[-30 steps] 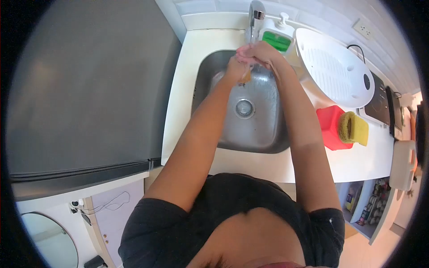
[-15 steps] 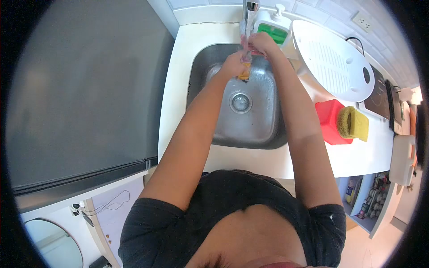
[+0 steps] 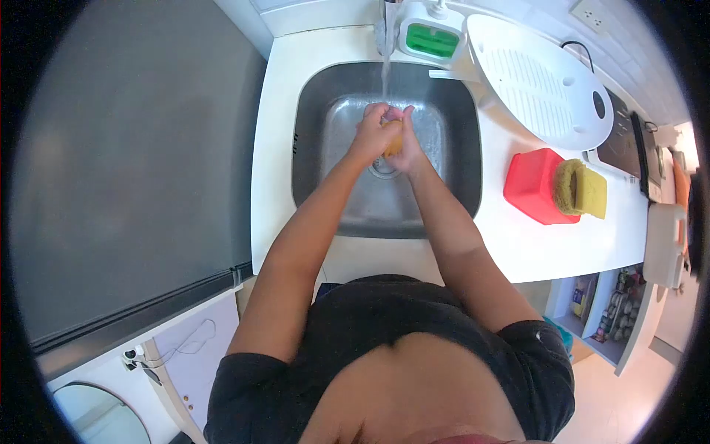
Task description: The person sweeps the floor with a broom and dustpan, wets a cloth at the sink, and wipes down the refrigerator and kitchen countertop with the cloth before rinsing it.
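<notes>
The fingers of the left hand point(image 3: 373, 135) and right hand point(image 3: 406, 152) are curled in together around a small yellow-orange thing point(image 3: 394, 140), which sits between the two palms. The left fingers bend over it from the left; the right hand cups it from the right, thumb raised. So much of it is covered that its shape cannot be told.

Both hands are above the steel sink point(image 3: 377, 211), near its middle, and they partly hide the drain point(image 3: 384, 170) under them. A thin stream of water point(image 3: 385, 78) falls at the far side of the fingers; whether it strikes them cannot be told.

Beyond the sink's far edge, a white soap dispenser point(image 3: 414, 38) with a green sponge point(image 3: 433, 41) in its front stands slightly right. A white dish rack point(image 3: 540, 89) fills the far right of the counter point(image 3: 275, 103), and its spout point(image 3: 450, 75) juts over the sink's far right part. Right of the sink is a red box point(image 3: 531, 185), with a yellow sponge point(image 3: 590, 192) at its right side. A black stove point(image 3: 620, 148) lies farther right. A tall grey fridge point(image 3: 140, 163) closes off the left side, and an open drawer point(image 3: 606, 318) sticks out at the near right.
</notes>
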Available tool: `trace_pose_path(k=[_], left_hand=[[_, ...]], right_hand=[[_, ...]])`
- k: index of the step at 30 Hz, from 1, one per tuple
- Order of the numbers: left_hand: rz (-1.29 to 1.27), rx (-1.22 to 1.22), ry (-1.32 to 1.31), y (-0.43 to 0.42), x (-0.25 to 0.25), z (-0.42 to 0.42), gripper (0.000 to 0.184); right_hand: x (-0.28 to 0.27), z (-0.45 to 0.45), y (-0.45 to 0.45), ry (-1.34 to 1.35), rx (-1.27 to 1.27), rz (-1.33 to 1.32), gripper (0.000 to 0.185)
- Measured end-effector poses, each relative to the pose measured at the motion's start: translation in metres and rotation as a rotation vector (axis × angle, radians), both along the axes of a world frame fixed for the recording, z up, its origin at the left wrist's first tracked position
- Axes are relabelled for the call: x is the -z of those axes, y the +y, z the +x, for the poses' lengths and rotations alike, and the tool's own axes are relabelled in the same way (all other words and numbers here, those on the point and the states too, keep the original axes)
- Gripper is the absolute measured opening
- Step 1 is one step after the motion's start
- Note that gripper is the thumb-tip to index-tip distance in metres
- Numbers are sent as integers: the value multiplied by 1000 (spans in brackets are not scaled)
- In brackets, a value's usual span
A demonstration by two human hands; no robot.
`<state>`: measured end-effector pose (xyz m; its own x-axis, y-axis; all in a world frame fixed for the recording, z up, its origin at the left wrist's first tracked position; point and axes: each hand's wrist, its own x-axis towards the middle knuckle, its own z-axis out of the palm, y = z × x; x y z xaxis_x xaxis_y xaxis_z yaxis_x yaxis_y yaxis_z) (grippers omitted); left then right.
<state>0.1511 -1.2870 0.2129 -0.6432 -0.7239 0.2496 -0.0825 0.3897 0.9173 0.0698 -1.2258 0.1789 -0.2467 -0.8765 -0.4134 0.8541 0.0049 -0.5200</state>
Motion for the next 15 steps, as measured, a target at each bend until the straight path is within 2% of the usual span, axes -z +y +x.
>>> trace_pose_path(k=[2,3,4,5,6,7,9,10,12,14,15], left_hand=[[42,37,-52,-4,-21,9,30],[90,71,-100,-7,-28,13,29],[94,65,-102,-9,-36,17,29],[151,160,-222,-14,-41,19,28],[208,259,-345,-17,-43,21,28],[210,262,-348,-20,-45,23,28],[-4,408,-352,-25,-47,22,22],[1,412,-352,-26,-47,20,22],[255,533,-156,-25,-48,17,19],[322,507,-116,-21,-53,13,18],[387,480,-84,-19,-56,13,18]], right_hand=[[-6,3,10,-197,-232,-191,72],[-10,4,14,-199,-235,-190,72],[-13,6,19,-85,-346,-201,64],[-18,7,22,32,-456,-214,58],[-28,9,25,28,-457,-211,58],[-38,10,27,94,-491,-234,52],[-49,10,27,165,-519,-255,49],[-51,14,25,249,-529,-152,43],[-57,23,23,331,-540,-37,37],[-62,27,18,290,-459,-56,14],[-57,28,17,289,-458,-53,14]])
